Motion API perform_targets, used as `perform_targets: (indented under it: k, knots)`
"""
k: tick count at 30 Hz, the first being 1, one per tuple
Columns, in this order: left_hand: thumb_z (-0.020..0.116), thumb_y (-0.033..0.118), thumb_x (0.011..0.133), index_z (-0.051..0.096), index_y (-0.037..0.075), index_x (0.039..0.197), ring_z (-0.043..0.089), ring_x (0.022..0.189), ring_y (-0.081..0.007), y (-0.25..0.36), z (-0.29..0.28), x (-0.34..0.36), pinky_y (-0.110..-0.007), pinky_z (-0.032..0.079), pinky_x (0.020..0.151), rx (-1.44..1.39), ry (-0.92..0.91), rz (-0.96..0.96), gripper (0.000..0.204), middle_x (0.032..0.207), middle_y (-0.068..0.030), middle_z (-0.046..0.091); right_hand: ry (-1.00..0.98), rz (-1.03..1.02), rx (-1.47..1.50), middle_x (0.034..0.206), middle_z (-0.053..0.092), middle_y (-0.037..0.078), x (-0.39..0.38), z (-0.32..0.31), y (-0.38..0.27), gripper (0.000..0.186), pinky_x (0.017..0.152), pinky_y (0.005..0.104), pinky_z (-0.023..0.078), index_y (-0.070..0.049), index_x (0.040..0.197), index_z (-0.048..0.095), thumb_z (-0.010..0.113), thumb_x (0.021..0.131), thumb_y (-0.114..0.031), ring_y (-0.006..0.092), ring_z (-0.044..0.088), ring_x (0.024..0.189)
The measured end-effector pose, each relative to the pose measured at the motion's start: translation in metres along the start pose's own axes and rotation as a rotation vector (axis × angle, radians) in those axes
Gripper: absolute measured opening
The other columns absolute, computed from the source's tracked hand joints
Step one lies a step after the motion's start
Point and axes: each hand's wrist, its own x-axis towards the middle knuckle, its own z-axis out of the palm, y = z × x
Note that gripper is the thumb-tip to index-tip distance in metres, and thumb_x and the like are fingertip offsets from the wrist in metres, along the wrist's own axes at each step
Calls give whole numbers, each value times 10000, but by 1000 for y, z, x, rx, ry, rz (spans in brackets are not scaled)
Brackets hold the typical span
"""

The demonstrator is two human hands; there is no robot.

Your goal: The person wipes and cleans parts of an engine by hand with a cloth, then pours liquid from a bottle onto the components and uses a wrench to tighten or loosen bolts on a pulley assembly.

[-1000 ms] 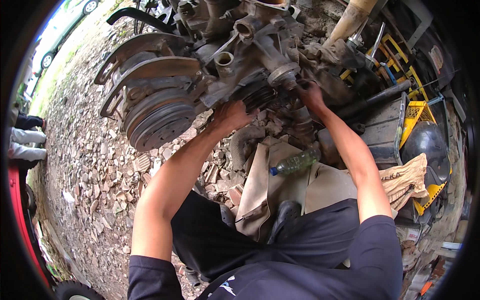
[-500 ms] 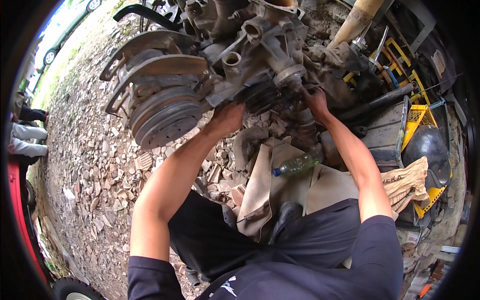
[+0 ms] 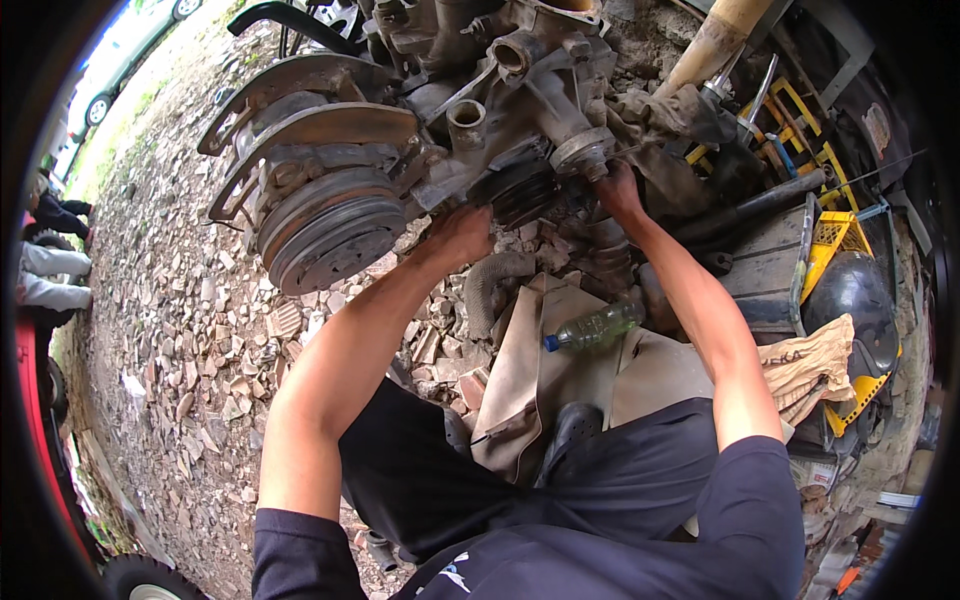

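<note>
A large, dirty metal machine assembly (image 3: 545,110) stands in front of me at the top of the view. My left hand (image 3: 462,236) reaches under it, against the left side of a black ribbed round part (image 3: 515,190); its fingers are hidden below that part. To the right, my right hand (image 3: 618,190) is at a round metal flange (image 3: 582,152), its fingers mostly out of sight behind the metal. A stack of rusty brake discs (image 3: 335,235) with curved plates juts out left of my left hand. Beneath my hands lies a ribbed grey hose (image 3: 490,285).
Between my feet, a clear bottle with a blue cap (image 3: 590,328) rests on brown sheeting (image 3: 515,385). Broken rubble (image 3: 215,330) covers the ground at left. At right are yellow crates (image 3: 835,240), a black rounded object (image 3: 855,305) and a tan sack (image 3: 810,365). A bamboo pole (image 3: 710,45) leans behind.
My right hand has shifted slightly left and lower, closer under the flange. The left hand stays almost in the same place.
</note>
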Motion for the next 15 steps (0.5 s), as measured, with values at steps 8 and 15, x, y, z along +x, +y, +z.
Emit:
perform_targets:
  k: [8,15]
  knots:
    - [609,440,854,551,-14,1198,619,1055,-336,-10,27,28,-419,492,892,-88,29,-67,572,1138,-196,638,-51,145,-28,934,692,98,1,-21,16,236,709,318,494,10,993,675,637,896,-201,134,618,859]
    - [556,565,844,518,29,1294,576,1116,-338,13,39,36,-408,484,896,-399,-9,-127,700,1224,-209,592,-23,-109,212,797,705,100,5,-11,31,315,656,311,493,30,959,691,663,878,-273,132,621,694]
